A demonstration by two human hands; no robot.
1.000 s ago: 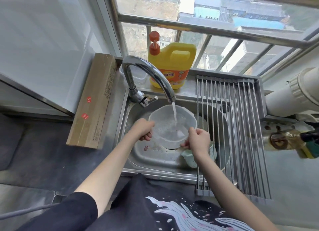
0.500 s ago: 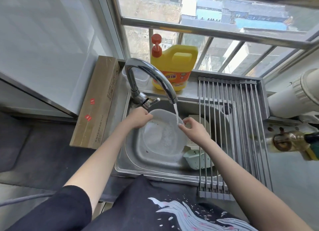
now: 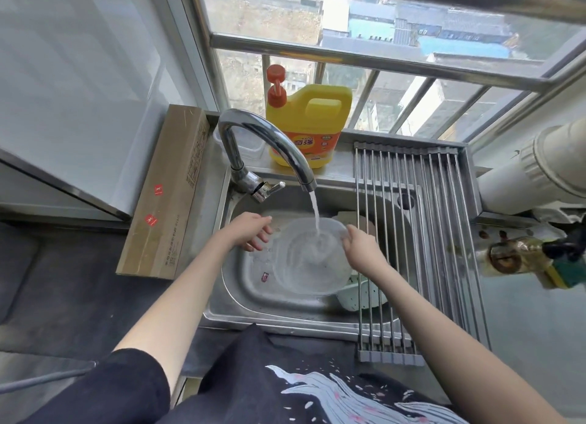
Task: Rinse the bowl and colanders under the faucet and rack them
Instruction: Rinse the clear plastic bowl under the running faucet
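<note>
A clear plastic bowl (image 3: 309, 258) sits tilted in the steel sink (image 3: 241, 284), under the running stream from the curved faucet (image 3: 269, 141). My right hand (image 3: 360, 249) grips the bowl's right rim. My left hand (image 3: 252, 232) hovers just left of the bowl with its fingers relaxed and spread, holding nothing. A pale green colander (image 3: 360, 297) lies in the sink below my right wrist, partly under the rack. Part of another white piece (image 3: 345, 217) shows behind the bowl.
A roll-up drying rack (image 3: 421, 239) of metal rods spans the sink's right half. A yellow detergent jug (image 3: 309, 124) stands on the ledge behind the faucet. A long cardboard box (image 3: 168, 195) lies left of the sink. A white pipe (image 3: 532, 170) and brass valve (image 3: 507, 255) jut in at right.
My left hand has let go of the bowl's left rim and drawn slightly away. The bowl has shifted right, so the stream now falls inside it; my right hand keeps its hold.
</note>
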